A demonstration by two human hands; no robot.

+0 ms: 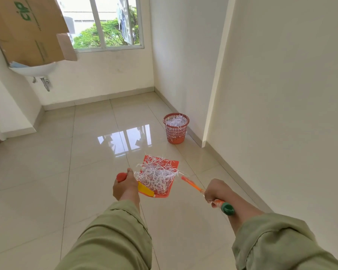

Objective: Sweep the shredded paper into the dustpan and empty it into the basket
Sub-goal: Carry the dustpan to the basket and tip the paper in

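From the head camera I count two hands, both busy. My left hand [125, 185] is curled round the red handle of one orange dustpan [158, 177], holding it clear of the floor in the lower middle of the view. One heap of shredded paper [156, 175] sits in the pan, white strips spilling over its edges. My right hand [214, 192] is clamped on one broom handle [209, 195], orange with a green cap at the near end; the far end is blurred, so I cannot make out the bristles with any certainty. Two olive-green sleeves [117, 236] run up from the bottom edge.

One red mesh basket [176, 128] stands on the floor beyond the dustpan, just beside the right-hand wall [281, 94], well apart from the pan. It already holds shredded paper up to about its rim.

The floor [47, 172] is glossy, pale cream tiles with thin grout lines, and it mirrors the window in a bright patch between me and the far wall. I see one window [105, 22] with white frames, green trees and a pale building outside. One white washbasin [34, 69] hangs on the left wall with chrome pipework below it. One flattened cardboard box [26, 30] with green print rests on top of the basin, leaning against the wall. The walls are plain off-white with a low skirting along the base.
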